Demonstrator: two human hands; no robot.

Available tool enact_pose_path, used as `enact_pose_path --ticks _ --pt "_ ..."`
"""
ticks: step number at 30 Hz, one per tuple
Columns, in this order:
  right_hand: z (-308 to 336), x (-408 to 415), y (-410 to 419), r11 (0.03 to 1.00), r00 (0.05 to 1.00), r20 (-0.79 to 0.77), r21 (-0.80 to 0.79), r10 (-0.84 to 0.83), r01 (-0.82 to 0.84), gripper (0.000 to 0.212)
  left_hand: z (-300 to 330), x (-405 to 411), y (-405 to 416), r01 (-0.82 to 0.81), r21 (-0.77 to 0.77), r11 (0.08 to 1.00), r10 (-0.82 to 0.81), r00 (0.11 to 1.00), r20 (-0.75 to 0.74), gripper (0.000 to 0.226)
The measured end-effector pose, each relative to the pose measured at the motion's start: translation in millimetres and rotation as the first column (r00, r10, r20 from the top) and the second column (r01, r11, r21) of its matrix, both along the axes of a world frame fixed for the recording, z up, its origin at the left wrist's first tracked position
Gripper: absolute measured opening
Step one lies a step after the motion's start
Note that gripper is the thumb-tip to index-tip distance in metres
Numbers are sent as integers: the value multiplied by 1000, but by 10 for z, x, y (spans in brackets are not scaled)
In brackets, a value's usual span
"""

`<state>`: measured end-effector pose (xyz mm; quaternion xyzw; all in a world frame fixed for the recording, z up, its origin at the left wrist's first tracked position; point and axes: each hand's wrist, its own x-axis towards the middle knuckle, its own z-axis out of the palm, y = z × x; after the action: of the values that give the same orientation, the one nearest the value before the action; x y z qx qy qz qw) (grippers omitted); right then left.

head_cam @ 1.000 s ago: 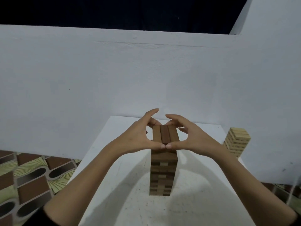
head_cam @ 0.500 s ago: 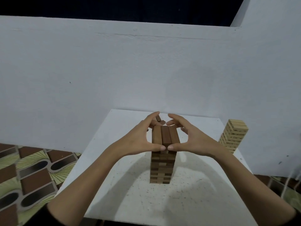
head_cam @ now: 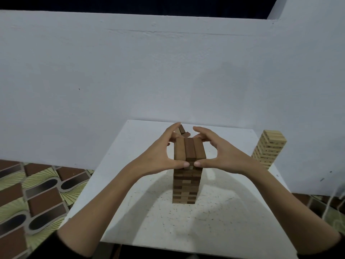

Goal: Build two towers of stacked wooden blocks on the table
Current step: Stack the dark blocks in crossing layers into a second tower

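Dark wooden tower [head_cam: 187,181], upright near middle of white table [head_cam: 130,184]; layers of three blocks, each layer turned crosswise to the one under it, presumably so each course ties the one below together

Top layer [head_cam: 190,148], three dark blocks side by side, long axis running away from the viewer; ends nearly flush, seemingly being squared into line

Left hand [head_cam: 158,154], cupped round left side of tower top; thumb pressed on near end of top layer, fingers curled over far end; clasping the blocks, not spread

Right hand [head_cam: 222,154], mirror of the left on right side; thumb tip almost touching the other thumb at near face, fingers bent round far end; placed thus, by judgement, to squeeze the layer from both ends and both flanks at once without pushing the tower sideways

Loose dark blocks [head_cam: 183,132], a few, lying on table just behind tower, partly hidden by fingers; number not clear; likely stock for further layers

Light wooden tower [head_cam: 268,148], pale blocks, standing at far right edge of table, well apart from dark tower; appears tilted, possibly only lens distortion; kept clear of the working space, probably to avoid a knock from an elbow

White wall [head_cam: 168,71] behind table; patterned floor [head_cam: 37,193] at left

Status, by judgement: both towers up, dark one in final alignment; risk of toppling if pressure uneven
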<state>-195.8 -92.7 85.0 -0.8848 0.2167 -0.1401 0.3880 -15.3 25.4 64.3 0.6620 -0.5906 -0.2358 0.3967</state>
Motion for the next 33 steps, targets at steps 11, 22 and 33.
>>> enact_pose_path --ticks 11,22,33 --pt "-39 33 -4 1000 1000 3 -12 3 -3 82 -34 9 -9 -2 -14 1000 2 1000 -31 100" --pt "-51 57 23 1000 1000 15 31 -4 3 87 -78 -2 -17 -7 -32 999 5 998 -68 103" --pt "-204 143 380 875 937 250 473 -245 102 75 -130 -309 54 -117 -25 993 63 689 -722 72"
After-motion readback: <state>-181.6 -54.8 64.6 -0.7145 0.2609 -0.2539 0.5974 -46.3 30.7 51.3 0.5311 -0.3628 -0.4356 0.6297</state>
